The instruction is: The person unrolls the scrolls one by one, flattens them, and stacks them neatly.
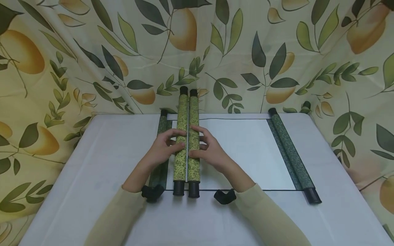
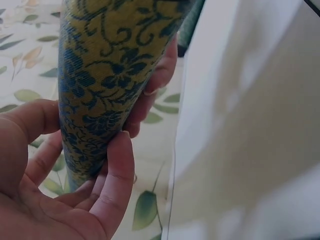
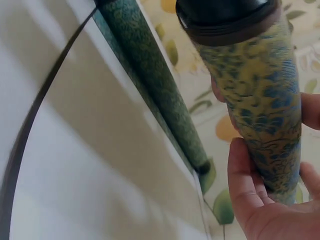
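Observation:
A hand scroll (image 1: 194, 112) in yellow brocade with a dark floral pattern is rolled up from both ends into two rolls side by side, with black end knobs and a thin pale strip between them. My left hand (image 1: 158, 150) holds the left roll, thumb and fingers curled at its side. On the other side, my right hand (image 1: 213, 152) grips the right roll the same way. In the left wrist view the brocade roll (image 2: 105, 85) lies between thumb and fingers. The right wrist view shows a black knob (image 3: 225, 17) at the roll's near end.
Under the hands a second scroll with white paper (image 1: 243, 153) lies spread on the white table (image 1: 107, 153). Its dark green rolls stand at the left (image 1: 162, 126) and right (image 1: 292, 153). Fruit-and-leaf patterned cloth (image 1: 221, 68) hangs behind. Black straps (image 1: 224, 196) sit at both wrists.

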Available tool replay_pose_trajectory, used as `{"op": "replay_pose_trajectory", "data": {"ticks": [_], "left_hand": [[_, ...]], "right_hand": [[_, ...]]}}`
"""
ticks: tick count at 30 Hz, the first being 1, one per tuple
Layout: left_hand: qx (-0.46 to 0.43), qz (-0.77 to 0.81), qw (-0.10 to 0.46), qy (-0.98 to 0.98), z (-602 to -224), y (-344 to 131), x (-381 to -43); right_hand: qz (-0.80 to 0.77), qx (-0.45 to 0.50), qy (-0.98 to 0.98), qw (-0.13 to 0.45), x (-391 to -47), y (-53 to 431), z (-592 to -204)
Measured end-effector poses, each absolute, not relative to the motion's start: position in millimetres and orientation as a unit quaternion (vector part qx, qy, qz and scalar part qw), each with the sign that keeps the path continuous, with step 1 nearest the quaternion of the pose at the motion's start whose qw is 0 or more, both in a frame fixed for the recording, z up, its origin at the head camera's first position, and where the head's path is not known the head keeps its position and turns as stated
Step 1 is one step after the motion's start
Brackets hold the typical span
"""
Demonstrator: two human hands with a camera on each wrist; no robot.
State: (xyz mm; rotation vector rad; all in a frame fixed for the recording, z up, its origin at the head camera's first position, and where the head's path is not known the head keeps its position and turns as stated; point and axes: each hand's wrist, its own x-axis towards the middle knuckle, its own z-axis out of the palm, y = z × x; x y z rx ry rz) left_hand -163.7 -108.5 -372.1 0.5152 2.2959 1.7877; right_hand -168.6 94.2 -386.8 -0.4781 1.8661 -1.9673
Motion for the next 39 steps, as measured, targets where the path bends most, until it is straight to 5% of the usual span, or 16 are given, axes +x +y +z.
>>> {"op": "replay_pose_trajectory", "data": {"ticks": [13,23,39], "left_hand": [[0.162,0.605,0.085,0.775,-401,-81,-165],[0.188,0.602,0.100,0.770,-373,-63,-155],[0.174,0.617,0.103,0.760,-399,-66,-170]], "right_hand": [[-0.704,-0.150,0.674,0.163,-168,119,-420],[-0.706,-0.160,0.672,0.154,-167,139,-410],[-0.711,-0.152,0.668,0.161,-171,148,-406]]}}
